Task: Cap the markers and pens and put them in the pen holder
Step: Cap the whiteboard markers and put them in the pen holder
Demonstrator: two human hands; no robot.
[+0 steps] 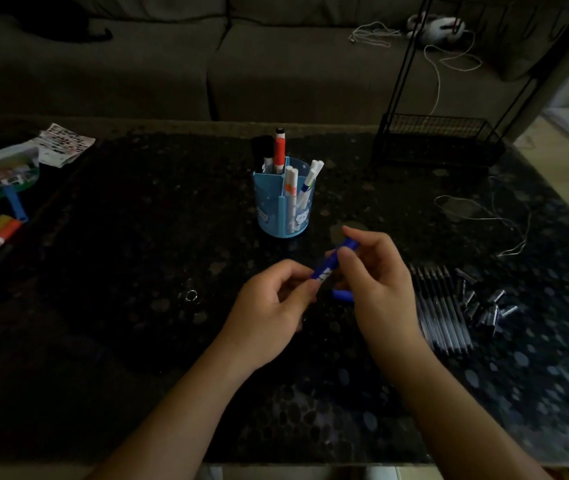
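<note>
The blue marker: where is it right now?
In the head view the blue marker is held above the table between the left hand and right hand, just in front of the blue pen holder.

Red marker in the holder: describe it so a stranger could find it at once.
On the dark table, find the blue holder beyond the hands. In its back compartment stands the red marker, upright. It is the tallest thing there, red-bodied with a black tip; the others are mostly white.

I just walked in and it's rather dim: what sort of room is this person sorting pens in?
Probably a home living room. A dark sofa runs behind a low, speckled stone table, where a blue pen holder stands, and loose white cables trail over the cushions.
</note>
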